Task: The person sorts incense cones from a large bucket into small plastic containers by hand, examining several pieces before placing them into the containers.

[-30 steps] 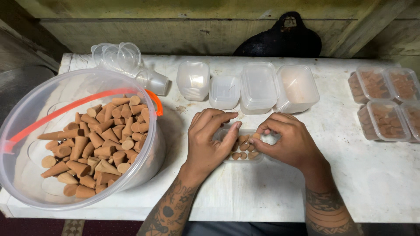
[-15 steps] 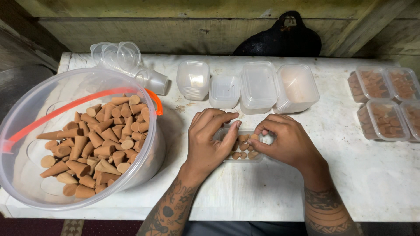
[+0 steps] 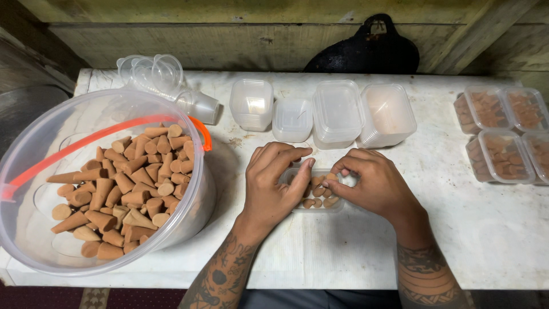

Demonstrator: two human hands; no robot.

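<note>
- A head-worn camera looks down on a white, slightly stained tabletop (image 3: 320, 252), where a person's two bare hands meet over a small clear plastic tub (image 3: 317, 194) near the table's middle
- The left hand (image 3: 274, 183) lies curved over the tub's left side, fingers bent and pressing its rim; whether it grips anything beneath cannot be told
- The right hand (image 3: 372, 186) is on the tub's right side, thumb and fingertips pinched together over the tan cones (image 3: 317, 201) packed inside; what sits between them is too small to tell
- The tub looks light, thin-walled and flexible, likely to slide on the smooth top unless steadied by its sides
- The cones look dry, matt and chalky, probably brittle at the tips, best taken by the wider base
- To the left stands a large clear bucket (image 3: 34, 240) with an orange handle (image 3: 86, 146), part filled with loose cones
- Behind the hands sit stacks of empty tubs (image 3: 251, 106) and clear lids (image 3: 389, 114), with nested clear cups (image 3: 154, 74) lying on their side
- At the right edge, four filled and lidded tubs (image 3: 500, 154) cluster together
- A dark bag (image 3: 366, 51) rests against the wooden wall
</note>
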